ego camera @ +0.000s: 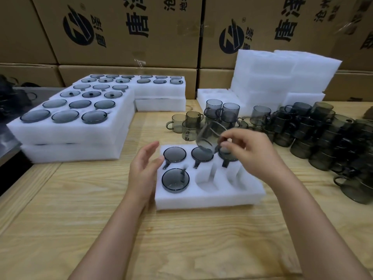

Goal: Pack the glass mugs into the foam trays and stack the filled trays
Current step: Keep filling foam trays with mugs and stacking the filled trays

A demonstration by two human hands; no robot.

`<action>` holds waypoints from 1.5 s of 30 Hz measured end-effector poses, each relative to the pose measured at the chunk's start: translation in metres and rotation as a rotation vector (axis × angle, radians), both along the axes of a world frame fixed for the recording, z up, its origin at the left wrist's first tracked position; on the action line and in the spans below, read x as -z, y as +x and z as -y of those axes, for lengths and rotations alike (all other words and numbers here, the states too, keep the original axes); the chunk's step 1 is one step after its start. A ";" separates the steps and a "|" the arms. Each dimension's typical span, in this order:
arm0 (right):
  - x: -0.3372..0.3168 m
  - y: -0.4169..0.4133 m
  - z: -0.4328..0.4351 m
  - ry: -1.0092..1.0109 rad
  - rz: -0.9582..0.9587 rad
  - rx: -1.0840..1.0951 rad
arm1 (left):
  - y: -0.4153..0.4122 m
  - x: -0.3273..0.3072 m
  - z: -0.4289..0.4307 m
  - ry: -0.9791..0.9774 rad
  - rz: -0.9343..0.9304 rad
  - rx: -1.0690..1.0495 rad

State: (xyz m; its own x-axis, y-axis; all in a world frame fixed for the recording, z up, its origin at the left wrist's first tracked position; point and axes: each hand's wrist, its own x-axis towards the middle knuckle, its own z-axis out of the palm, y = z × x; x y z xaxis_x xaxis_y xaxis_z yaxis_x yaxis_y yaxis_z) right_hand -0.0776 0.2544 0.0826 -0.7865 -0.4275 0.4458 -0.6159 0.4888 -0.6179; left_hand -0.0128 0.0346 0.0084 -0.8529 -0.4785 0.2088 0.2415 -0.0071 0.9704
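Observation:
A white foam tray [207,200] lies in front of me on the wooden table. Its back row holds three smoky glass mugs and its front-left pocket holds one mug [175,179]; the front-middle pocket [206,179] and front-right pocket are bare foam. My right hand [252,152] pinches a tilted glass mug [210,136] by its handle side, held in the air over the tray's back row. My left hand [144,168] rests with straight fingers against the tray's left edge.
Stacked filled trays [70,130] stand at the left, with more behind them [160,91]. Empty foam trays [282,77] are piled at the back right. Several loose mugs [323,136] crowd the table's right side. Cardboard boxes [125,29] wall the back.

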 end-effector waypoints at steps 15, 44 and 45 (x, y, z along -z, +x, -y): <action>0.036 0.029 0.001 -0.264 0.004 -0.205 | 0.019 -0.017 -0.030 -0.771 -0.149 0.157; 0.051 0.032 0.014 -0.149 0.075 0.026 | 0.022 -0.009 -0.033 -1.080 -0.122 0.145; 0.052 0.033 0.015 -0.166 0.080 0.027 | 0.022 -0.008 -0.032 -1.065 -0.128 0.145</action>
State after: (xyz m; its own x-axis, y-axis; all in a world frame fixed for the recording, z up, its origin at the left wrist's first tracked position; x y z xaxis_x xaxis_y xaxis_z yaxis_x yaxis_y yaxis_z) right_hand -0.0447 0.2396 0.0306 -0.8322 -0.3318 0.4443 -0.5500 0.3916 -0.7376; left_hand 0.0088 0.0667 0.0169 -0.8292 0.1048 0.5491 0.4061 0.7880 0.4628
